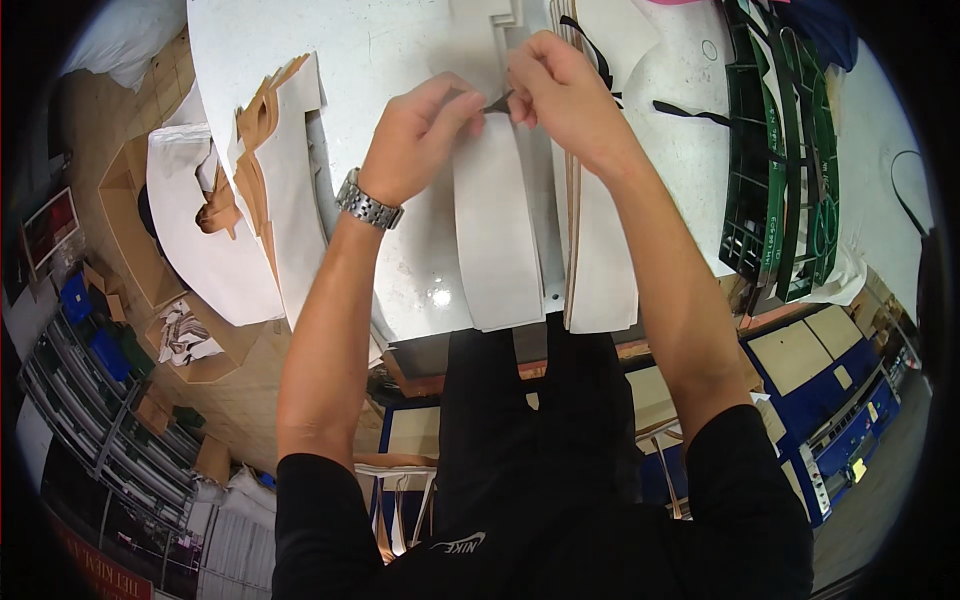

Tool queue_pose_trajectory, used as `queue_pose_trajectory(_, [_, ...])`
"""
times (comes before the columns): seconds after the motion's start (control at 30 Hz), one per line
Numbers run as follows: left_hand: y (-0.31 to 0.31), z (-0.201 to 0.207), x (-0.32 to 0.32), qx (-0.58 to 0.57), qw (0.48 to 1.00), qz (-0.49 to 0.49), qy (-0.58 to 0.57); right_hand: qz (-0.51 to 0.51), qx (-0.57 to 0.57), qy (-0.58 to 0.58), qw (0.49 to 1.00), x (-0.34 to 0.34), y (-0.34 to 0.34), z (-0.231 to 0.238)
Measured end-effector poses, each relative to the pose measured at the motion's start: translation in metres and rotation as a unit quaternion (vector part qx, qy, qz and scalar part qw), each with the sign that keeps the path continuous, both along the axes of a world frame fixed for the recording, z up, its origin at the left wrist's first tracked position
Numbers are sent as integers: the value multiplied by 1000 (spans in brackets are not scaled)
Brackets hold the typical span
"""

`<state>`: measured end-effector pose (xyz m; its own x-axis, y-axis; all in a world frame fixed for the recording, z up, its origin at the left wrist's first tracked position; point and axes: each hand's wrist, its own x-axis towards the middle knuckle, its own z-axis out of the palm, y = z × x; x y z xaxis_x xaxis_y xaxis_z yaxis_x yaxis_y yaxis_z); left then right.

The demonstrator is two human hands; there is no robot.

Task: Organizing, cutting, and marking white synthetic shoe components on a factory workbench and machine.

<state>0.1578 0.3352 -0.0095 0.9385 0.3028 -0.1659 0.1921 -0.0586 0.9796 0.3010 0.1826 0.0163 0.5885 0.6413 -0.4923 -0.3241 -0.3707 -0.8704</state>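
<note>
Both of my hands are closed on a short black strap (pixel 497 104) above a long white cardboard strip stack (pixel 497 220). My left hand (pixel 425 130), with a metal watch on its wrist, pinches the strap's left side. On the other side, my right hand (pixel 562 98) pinches it with thumb and curled fingers. The strap seems to cross the strips, though my fingers partly hide it. Just to the right lies a second stack of white strips with brown edges (pixel 605 255), partly under my right forearm. A loose black strap (pixel 690 112) rests on the white table (pixel 400 310) farther right.
Layered white-and-brown cardboard pieces (pixel 295 150) lie at the table's left side. A green plastic basket (pixel 775 170) with straps and scissors stands at the right edge. Open cardboard boxes (pixel 130 215) sit beyond the table's left, and a blue-and-beige panel (pixel 815 350) is at lower right.
</note>
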Motion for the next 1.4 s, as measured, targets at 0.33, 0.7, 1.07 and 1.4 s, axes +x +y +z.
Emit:
queue_pose_trajectory(0.33, [20,13,-7,284,950,-129,-5,111,-118,-353,922,24,-40,17])
queue_pose_trajectory(0.7, [-3,12,21,200,963,-159,90,24,-20,-226,974,-4,0,44])
queue_pose_trajectory(1.07, [6,2,24,-84,983,-42,158,166,-21,-321,932,-10,-33,9])
queue_pose_trajectory(1.4, [13,7,26,-137,969,-38,200,42,0,-209,977,-23,-39,-4])
